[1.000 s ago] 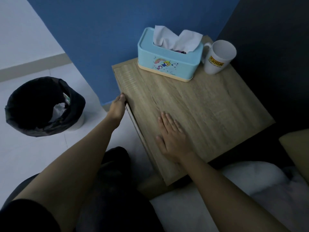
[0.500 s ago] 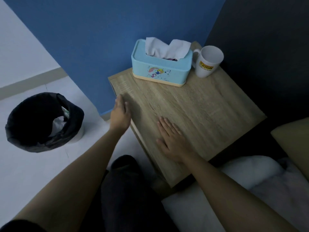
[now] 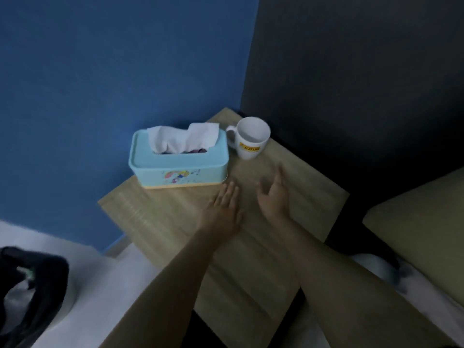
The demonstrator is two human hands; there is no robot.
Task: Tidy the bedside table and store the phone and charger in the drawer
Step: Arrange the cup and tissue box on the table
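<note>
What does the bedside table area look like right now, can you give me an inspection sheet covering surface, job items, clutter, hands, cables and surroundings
Surface: wooden bedside table, mostly bare top.
Job's things: phone and charger, nothing seen; drawer not in view.
Clutter: light blue tissue box with tissue sticking out, at the back; white mug just right of it, upright.
Hands: left hand flat, palm down, near the tissue box; right hand open, blurred, above the top. Both empty.
Cables: nothing seen.
Surroundings: blue wall behind, dark panel to the right, black-lined bin on the floor at left, cushion at right.
</note>
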